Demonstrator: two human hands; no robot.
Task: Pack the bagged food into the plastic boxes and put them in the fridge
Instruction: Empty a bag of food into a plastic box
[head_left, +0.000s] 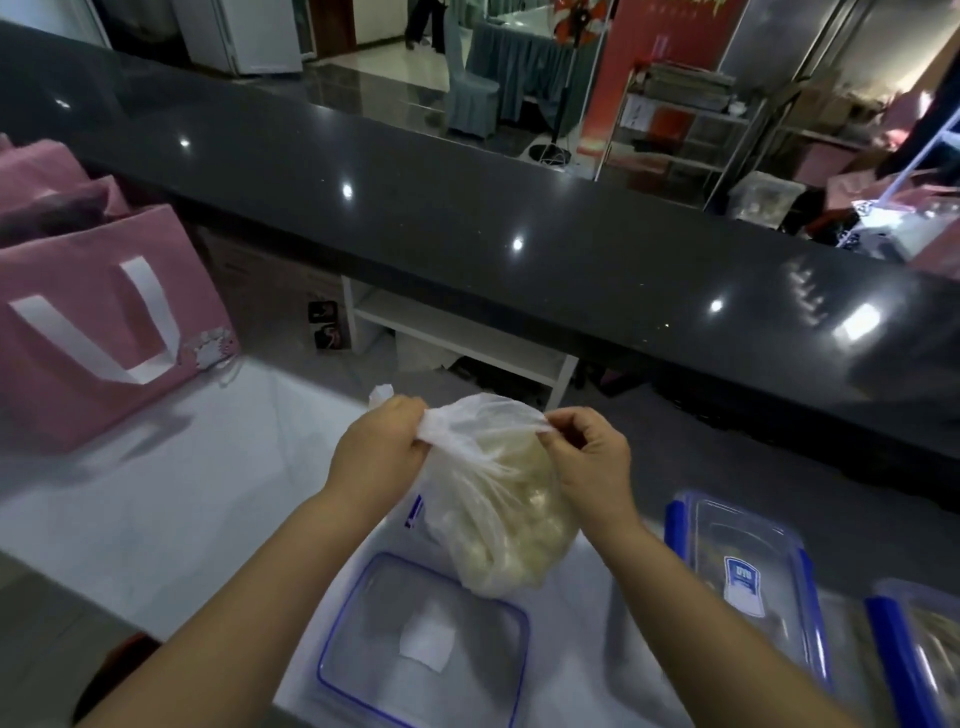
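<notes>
**White table (182, 493), thin bag (498, 519) — spill risk**

Left hand (379, 447) and right hand (587, 457) each pinch the bag's mouth. Full of pale lumps, it hangs just above the open box (374, 649) at the table's near edge. Thin film could tear under the weight, or lumps could miss the rim if tipped fast. Count: one bag; three boxes — the open one, a lidded box (743, 571), another box (919, 654) at the right edge; two pink bags (93, 322).
</notes>
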